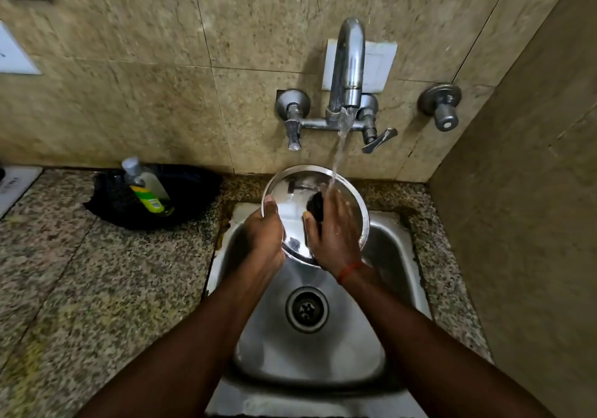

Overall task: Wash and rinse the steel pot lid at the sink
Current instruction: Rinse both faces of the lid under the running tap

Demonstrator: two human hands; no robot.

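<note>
Steel pot lid [290, 191], pinched at its rim by your left hand [263, 233], is rinsing under the tap stream [339, 146] while your flat, open right hand [336, 230] rubs it beside the knob [315, 206]; next, likely turn it to rinse the far side.

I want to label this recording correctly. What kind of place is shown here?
Probably a home kitchen: a small steel sink set in a speckled granite counter, a chrome wall tap running, and a green dish-soap bottle.
</note>
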